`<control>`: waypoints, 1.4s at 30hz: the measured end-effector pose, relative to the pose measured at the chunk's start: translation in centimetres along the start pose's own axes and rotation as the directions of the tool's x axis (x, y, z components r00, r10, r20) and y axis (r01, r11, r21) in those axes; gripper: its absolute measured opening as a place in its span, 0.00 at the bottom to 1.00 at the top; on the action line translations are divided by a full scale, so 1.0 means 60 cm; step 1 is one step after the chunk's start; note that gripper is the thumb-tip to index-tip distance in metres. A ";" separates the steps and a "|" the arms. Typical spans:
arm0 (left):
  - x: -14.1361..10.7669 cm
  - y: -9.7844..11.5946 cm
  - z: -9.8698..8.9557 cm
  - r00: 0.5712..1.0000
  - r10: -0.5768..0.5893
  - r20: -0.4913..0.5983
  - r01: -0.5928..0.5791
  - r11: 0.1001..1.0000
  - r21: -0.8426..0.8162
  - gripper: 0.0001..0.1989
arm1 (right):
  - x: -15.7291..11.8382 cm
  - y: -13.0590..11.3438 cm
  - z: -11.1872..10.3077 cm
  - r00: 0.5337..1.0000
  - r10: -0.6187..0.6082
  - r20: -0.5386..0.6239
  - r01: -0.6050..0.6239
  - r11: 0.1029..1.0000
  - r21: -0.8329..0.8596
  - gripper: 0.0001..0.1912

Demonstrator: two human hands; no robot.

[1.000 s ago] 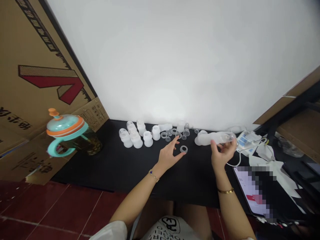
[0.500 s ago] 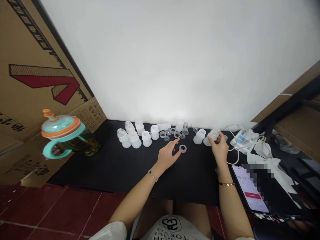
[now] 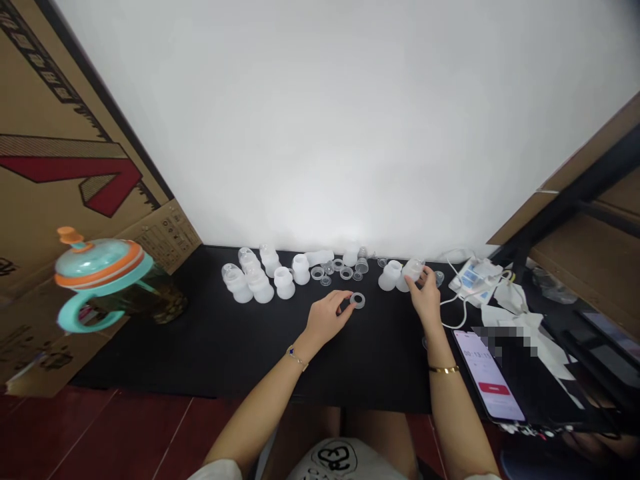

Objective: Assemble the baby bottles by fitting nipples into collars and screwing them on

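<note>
My left hand [image 3: 326, 316] is over the middle of the black table, its thumb and fingertips closed on the near-left edge of a translucent ring [image 3: 358, 307]. To the right, my right hand [image 3: 427, 297] has its fingers round the clear domed top of a small white baby bottle [image 3: 404, 283], which stands upright. Beside that bottle is an open-necked white bottle [image 3: 387, 279]. Loose clear rings [image 3: 346, 273] and nipples [image 3: 327, 268] lie beyond my left hand. Several bottles with clear caps [image 3: 260, 287] stand to the left, near open-necked ones [image 3: 285, 285].
A large teal-and-orange lidded jug [image 3: 105, 267] stands at the left by a cardboard box [image 3: 165, 230]. On the right are a white power strip [image 3: 473, 280] with cables, crumpled white paper [image 3: 530, 327] and a phone [image 3: 487, 380] showing a timer. A white wall [image 3: 340, 120] backs the table.
My left thumb and fingers, apart around the ring before, have closed on its edge. My right hand stays at the capped bottle. The whole view has shifted slightly.
</note>
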State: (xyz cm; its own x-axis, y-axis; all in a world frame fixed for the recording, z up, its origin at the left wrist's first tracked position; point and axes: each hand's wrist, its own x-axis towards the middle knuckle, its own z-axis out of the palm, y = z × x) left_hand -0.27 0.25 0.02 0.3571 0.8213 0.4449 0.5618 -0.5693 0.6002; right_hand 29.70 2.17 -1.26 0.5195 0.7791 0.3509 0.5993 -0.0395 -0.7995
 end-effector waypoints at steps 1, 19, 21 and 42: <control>0.000 0.000 0.000 0.999 -0.005 0.034 0.005 1.000 0.019 0.11 | 0.000 0.000 0.000 1.000 0.004 0.007 -0.004 1.000 0.001 0.35; 0.003 0.001 0.003 0.929 -0.040 0.368 -0.051 0.971 0.235 0.14 | -0.082 -0.103 0.025 0.829 -0.545 -0.125 0.554 0.830 0.063 0.13; 0.004 0.003 0.002 0.926 -0.044 0.375 -0.055 0.967 0.250 0.15 | -0.093 -0.107 0.040 0.831 -0.552 0.068 0.544 0.833 0.106 0.13; 0.005 0.007 -0.004 0.913 -0.049 0.405 -0.056 0.968 0.244 0.13 | -0.111 -0.089 0.083 0.763 -0.377 0.525 0.456 0.889 -0.025 0.12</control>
State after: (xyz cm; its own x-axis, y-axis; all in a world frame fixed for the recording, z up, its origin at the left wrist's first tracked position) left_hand -0.09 0.24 0.54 0.6006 0.7922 0.1077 0.7059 -0.5887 0.3939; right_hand 19.99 0.33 -1.74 -0.1489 0.9378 0.3136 0.7853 0.3049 -0.5389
